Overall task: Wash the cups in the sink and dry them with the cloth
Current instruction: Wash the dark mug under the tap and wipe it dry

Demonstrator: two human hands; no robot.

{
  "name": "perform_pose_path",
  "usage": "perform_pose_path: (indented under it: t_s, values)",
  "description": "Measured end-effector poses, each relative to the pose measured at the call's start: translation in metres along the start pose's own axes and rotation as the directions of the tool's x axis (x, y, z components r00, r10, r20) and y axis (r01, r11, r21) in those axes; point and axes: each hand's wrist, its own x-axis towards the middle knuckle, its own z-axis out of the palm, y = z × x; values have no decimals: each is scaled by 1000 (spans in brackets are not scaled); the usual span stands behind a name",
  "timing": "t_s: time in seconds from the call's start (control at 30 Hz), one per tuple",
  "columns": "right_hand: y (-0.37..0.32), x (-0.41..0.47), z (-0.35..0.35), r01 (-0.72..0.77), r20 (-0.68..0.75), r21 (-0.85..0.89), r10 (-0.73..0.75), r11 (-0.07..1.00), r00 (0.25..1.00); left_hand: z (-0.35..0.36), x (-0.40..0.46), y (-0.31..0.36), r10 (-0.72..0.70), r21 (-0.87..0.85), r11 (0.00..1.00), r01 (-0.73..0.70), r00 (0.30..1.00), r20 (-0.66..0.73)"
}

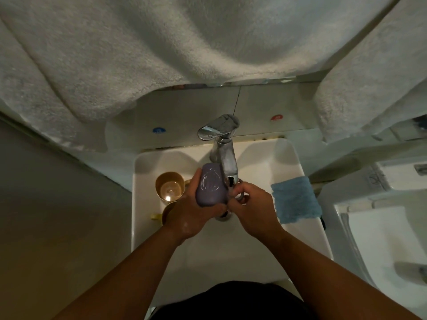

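Observation:
A purple cup (210, 188) lies tilted on its side under the tap's spout, over the white sink (265, 162). My left hand (191, 215) grips its body from below. My right hand (251, 206) pinches the cup's handle side, fingers curled by the spout. At the sink's left side a gold cup (169, 185) stands upright. A second gold cup (167, 213) sits just in front of it, mostly hidden by my left hand. A blue cloth (295, 199) lies on the sink's right rim.
The chrome tap (225, 153) rises at the back centre of the sink, its lever pointing left. White towels (161, 54) hang overhead and block the upper view. A white fixture (381, 227) stands to the right and a grey wall to the left.

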Motion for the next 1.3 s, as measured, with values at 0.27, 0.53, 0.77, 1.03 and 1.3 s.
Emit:
perform_pose_path:
  t_s: [0.27,0.53,0.77,1.03,1.3]
  values:
    - [-2,7,-5,-239,28,80,238,968,971,0,-2,3,165,153,974,-165,986,10]
    - [-9,6,-1,-328,33,146,327,933,945,0,0,0,164,152,975,-165,986,20]
    - [-13,7,-9,-214,91,1,213,977,973,-2,0,-5,81,70,994,-85,995,61]
    - [-8,2,-1,-268,28,46,267,962,963,-1,-1,-4,87,28,996,-89,993,80]
    - [-14,-2,-17,-189,93,271,170,944,981,3,-5,-1,-101,-350,926,139,987,124]
